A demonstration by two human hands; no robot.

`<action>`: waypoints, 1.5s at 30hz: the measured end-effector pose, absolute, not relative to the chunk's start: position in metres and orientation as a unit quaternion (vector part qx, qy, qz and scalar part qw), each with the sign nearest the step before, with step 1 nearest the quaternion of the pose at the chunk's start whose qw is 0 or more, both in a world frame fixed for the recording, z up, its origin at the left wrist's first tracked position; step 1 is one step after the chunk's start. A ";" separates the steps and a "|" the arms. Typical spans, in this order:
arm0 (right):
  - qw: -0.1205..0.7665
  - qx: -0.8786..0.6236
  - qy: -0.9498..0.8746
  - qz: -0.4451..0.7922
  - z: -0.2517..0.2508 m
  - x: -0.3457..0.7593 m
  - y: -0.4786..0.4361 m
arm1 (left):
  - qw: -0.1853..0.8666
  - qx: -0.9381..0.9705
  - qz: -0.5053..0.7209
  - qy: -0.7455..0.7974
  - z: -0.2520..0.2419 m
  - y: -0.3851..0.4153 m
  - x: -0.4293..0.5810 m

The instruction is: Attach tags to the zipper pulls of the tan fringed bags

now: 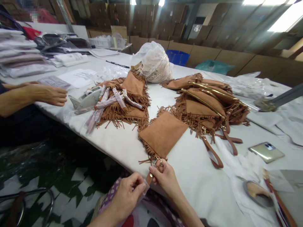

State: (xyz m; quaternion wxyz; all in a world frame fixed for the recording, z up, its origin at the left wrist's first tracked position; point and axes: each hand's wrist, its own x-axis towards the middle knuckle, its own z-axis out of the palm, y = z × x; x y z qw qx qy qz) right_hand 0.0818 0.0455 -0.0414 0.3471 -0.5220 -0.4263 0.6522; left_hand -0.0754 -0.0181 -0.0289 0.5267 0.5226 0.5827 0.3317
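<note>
A brown fringed pouch [164, 132] lies at the table's front edge, close to my hands. A short leather wrist strap [149, 178] hangs from its corner by a gold-coloured clasp. My right hand [167, 176] pinches the strap close to the clasp. Lower down, the fingers of my left hand [127, 194] are closed on the strap's end, which is wrapped in a clear plastic sleeve [145, 190]. Beyond lie more fringed pouches [203, 104], some with gold zips and bare straps. Several plastic-wrapped straps [118, 97] rest on another fringed pile.
A grey tape dispenser [87, 98] stands left of the straps, near a co-worker's hands [50, 93]. Farther back sits a stuffed clear plastic bag [153, 61]. On the right are a phone [267, 152], a tape roll [258, 193] and a metal post [286, 96].
</note>
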 end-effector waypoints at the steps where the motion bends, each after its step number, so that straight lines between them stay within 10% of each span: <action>1: 0.347 -0.522 -0.433 0.648 -0.042 0.081 0.045 | 0.513 0.534 0.331 0.585 -0.027 -0.015 -0.073; 15: 0.342 -0.487 -0.427 0.681 -0.038 0.093 0.049 | 0.530 0.527 0.241 0.619 -0.046 -0.011 -0.080; 28: 0.315 -0.484 -0.455 0.678 -0.043 0.102 0.049 | 0.626 0.312 0.421 0.578 -0.057 0.016 -0.056; 45: 0.312 -0.590 -0.442 0.599 -0.046 0.105 0.054 | 0.537 0.511 0.349 0.574 -0.038 0.019 -0.050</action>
